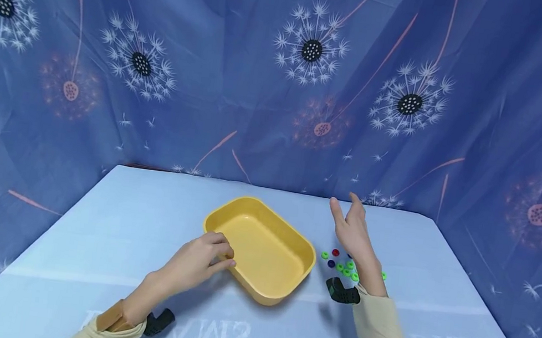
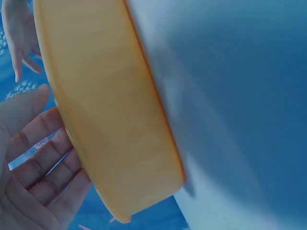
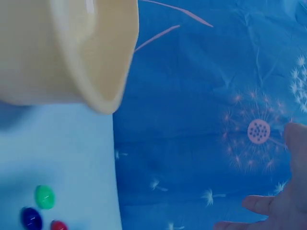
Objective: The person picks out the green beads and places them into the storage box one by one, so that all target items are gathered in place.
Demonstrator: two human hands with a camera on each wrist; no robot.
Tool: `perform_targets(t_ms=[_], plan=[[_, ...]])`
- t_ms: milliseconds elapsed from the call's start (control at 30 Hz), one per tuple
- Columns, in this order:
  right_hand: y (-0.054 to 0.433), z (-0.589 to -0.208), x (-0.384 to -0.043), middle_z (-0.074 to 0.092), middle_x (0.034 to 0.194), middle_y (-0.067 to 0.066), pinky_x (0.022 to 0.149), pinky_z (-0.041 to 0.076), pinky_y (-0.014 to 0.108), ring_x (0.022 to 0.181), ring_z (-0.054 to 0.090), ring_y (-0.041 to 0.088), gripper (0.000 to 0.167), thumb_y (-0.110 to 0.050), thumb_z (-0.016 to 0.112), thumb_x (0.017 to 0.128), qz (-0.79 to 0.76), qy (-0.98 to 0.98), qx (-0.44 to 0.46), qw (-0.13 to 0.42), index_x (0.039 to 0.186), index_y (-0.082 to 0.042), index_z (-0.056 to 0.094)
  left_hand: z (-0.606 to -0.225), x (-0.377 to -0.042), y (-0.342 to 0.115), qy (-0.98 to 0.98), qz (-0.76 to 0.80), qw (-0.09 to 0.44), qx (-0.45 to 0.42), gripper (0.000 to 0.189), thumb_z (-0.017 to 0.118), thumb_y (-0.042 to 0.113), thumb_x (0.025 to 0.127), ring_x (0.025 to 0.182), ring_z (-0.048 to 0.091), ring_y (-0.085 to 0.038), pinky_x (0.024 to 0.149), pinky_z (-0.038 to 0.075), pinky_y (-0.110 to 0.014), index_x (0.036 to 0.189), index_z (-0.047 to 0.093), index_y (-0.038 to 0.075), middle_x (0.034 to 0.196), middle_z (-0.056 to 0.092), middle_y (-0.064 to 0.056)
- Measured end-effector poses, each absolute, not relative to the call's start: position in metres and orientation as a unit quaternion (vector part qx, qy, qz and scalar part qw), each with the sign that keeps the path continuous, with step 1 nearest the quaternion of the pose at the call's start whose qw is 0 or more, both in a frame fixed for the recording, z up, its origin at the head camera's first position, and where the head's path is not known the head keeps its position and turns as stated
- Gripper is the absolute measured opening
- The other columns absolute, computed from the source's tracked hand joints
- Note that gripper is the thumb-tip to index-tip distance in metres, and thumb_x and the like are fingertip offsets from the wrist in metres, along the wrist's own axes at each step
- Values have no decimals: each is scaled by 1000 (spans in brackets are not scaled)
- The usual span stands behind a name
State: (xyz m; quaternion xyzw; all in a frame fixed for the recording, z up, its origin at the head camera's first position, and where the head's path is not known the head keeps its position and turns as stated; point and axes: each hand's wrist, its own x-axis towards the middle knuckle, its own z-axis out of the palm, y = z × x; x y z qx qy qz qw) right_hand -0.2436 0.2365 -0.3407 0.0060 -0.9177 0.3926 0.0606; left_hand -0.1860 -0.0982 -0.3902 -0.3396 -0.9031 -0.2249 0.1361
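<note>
A yellow plastic basin [image 1: 268, 258] stands in the middle of the table, its inside bare in the head view. My left hand [image 1: 206, 253] is at the basin's left rim, fingers loosely bent over the edge. In the left wrist view the fingers [image 2: 45, 165] reach past the rim, and no thumb presses the outer wall. My right hand [image 1: 354, 229] is raised to the right of the basin, fingers spread and holding nothing. Below it, small green rings [image 1: 347, 272], a red piece [image 1: 335, 252] and dark blue pieces [image 1: 331, 264] lie scattered; the right forearm hides some.
A pale blue-white table [image 1: 146, 205] with printed lettering lies under everything. Behind it and at both sides hangs a blue curtain [image 1: 241, 76] with dandelion prints. Black camera mounts [image 1: 342, 291] sit on both wrists.
</note>
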Motion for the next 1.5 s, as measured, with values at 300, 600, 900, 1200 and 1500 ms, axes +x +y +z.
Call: perform_targets(t_ms=[300, 600, 900, 1200, 1500], plan=[[247, -361, -227, 30, 151, 31, 113, 29, 59, 137, 34, 47, 70, -49, 35, 105, 409, -906, -47, 98, 151, 3, 26, -396, -186, -100, -898, -246, 140, -337, 7, 72, 22, 91, 88, 56, -9, 75, 51, -27, 89, 70, 16, 94, 60, 9], [253, -374, -217, 50, 129, 32, 99, 40, 58, 118, 50, 48, 77, -57, 39, 101, 410, -899, -53, 148, 140, 9, 40, -396, -187, -101, -894, -245, 137, -350, 7, 73, 23, 90, 87, 55, -7, 75, 51, -27, 91, 70, 16, 94, 60, 9], [272, -376, -221, 56, 125, 27, 96, 44, 53, 115, 54, 40, 60, -41, 49, 103, 400, -901, -83, 143, 141, 5, 44, -395, -189, -105, -892, -244, 139, -355, 9, 76, 23, 87, 89, 55, -7, 78, 52, -30, 92, 69, 18, 95, 60, 10], [297, -381, -219, 67, 104, 22, 76, 49, 37, 92, 64, 32, 39, -27, 64, 97, 372, -909, -94, 161, 123, 2, 62, -396, -191, -101, -889, -249, 145, -356, 10, 78, 21, 85, 87, 55, -6, 76, 52, -27, 91, 70, 18, 94, 60, 11], [314, -397, -218, 68, 89, 14, 67, 43, 33, 78, 59, 25, 28, -16, 72, 89, 355, -913, -126, 159, 109, 3, 69, -398, -192, -99, -889, -250, 148, -355, 11, 79, 20, 84, 88, 56, -6, 76, 53, -27, 91, 71, 17, 95, 60, 11]])
